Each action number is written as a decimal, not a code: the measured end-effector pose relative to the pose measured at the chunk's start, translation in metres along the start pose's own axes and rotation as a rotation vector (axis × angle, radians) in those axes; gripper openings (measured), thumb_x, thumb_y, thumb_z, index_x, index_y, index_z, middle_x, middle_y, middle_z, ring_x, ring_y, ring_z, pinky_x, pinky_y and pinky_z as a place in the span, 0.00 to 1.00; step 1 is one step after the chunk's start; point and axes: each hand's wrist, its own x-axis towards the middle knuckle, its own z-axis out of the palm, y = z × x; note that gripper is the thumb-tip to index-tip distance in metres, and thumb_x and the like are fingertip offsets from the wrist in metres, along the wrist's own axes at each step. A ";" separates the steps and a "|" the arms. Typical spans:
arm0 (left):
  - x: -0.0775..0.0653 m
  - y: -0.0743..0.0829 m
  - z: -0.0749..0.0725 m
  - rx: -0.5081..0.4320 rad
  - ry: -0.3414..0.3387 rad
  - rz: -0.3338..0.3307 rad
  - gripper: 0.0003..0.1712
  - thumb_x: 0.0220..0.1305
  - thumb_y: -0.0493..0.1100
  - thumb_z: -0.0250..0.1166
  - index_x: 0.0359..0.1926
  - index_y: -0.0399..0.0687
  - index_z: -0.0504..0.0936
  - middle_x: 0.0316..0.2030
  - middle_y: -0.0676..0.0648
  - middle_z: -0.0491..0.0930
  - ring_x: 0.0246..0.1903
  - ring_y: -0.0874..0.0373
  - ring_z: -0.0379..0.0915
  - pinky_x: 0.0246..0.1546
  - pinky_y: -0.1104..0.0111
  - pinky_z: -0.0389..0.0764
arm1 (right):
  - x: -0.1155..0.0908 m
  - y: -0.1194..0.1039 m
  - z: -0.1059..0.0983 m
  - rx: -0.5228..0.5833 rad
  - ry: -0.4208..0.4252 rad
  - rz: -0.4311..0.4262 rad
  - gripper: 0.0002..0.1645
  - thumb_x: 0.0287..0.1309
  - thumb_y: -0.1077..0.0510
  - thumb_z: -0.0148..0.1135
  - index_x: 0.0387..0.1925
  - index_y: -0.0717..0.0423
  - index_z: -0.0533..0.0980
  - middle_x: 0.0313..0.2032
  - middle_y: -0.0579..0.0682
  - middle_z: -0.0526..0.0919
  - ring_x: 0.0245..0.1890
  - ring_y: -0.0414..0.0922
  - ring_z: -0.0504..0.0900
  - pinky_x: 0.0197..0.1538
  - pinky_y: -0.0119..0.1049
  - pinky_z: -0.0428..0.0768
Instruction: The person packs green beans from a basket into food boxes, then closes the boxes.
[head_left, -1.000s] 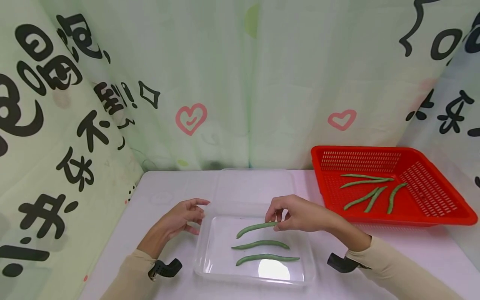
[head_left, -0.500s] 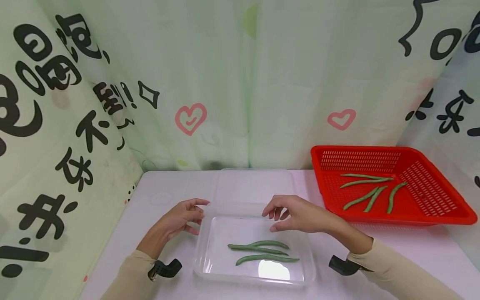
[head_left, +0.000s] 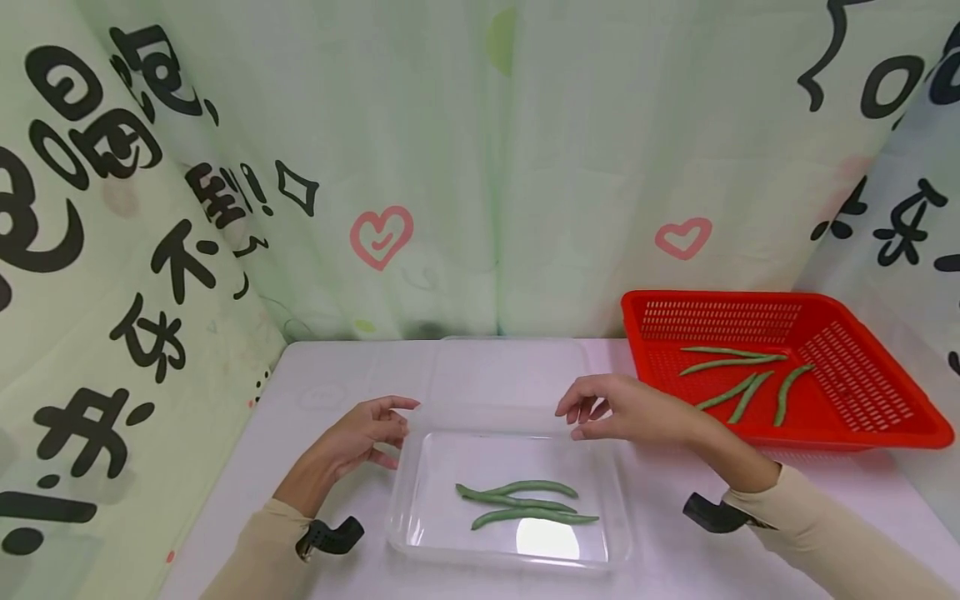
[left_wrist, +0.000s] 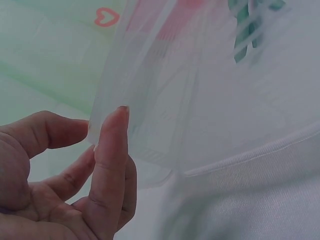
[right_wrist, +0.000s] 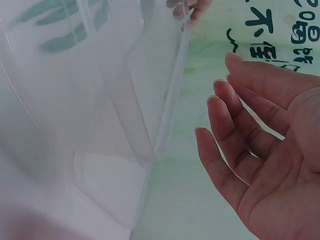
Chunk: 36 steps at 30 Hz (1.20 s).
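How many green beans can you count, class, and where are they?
8: three green beans in the clear container, five in the red basket, one of those partly hidden by the right wrist.

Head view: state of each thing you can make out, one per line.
Clear box: open on top, flat on the table, three beans inside
Beans in the box: lying on the bottom, rear two seem to touch
Red basket: open on top, five beans inside
Beans in the basket: loose, spread about
Left hand: at the box's left side, grip unclear
Right hand: empty, fingers loosely bent
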 end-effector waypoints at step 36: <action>0.013 0.009 -0.006 0.066 -0.010 -0.018 0.25 0.70 0.35 0.61 0.66 0.35 0.72 0.38 0.46 0.77 0.42 0.48 0.77 0.33 0.61 0.88 | -0.043 0.070 -0.117 -0.067 0.142 0.285 0.19 0.62 0.59 0.70 0.55 0.54 0.81 0.48 0.52 0.85 0.48 0.49 0.83 0.45 0.34 0.86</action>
